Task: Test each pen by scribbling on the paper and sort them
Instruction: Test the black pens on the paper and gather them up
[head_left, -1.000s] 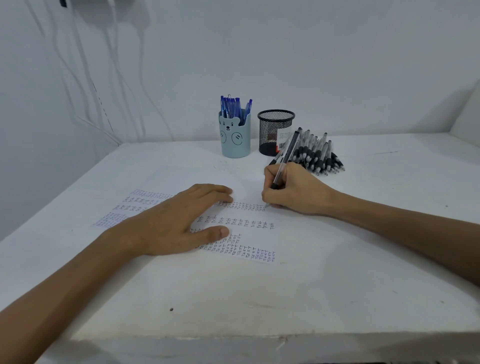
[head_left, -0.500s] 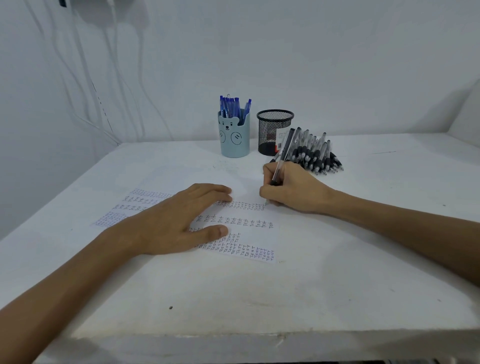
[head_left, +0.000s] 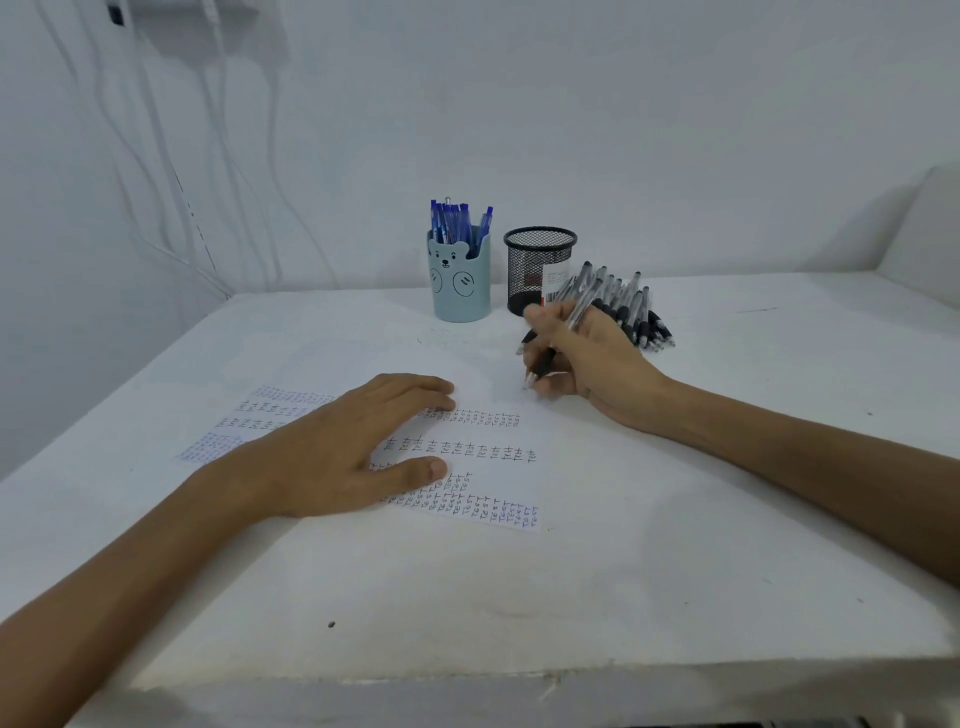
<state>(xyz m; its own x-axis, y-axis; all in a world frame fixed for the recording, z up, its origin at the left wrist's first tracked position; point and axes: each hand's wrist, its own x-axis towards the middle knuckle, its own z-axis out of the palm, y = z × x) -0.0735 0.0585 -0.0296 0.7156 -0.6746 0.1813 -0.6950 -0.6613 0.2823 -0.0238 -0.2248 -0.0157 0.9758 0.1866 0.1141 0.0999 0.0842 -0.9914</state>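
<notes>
Since a second ago the right hand (head_left: 587, 364) has drawn back from the scribbled rows, fingers gripping the pen (head_left: 544, 362), tip near the paper's (head_left: 488, 467) far edge; left hand (head_left: 337, 452) lies flat, fingers straight, pinning the sheet; judge the mark first, then lower the pen upright into the mesh cup (head_left: 537, 260), clear of the pile (head_left: 636, 314).

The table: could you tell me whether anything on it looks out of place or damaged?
Nothing is spilled. Black pens lie heaped beside the mesh cup, not in it, and the table looks chipped along its front edge.
</notes>
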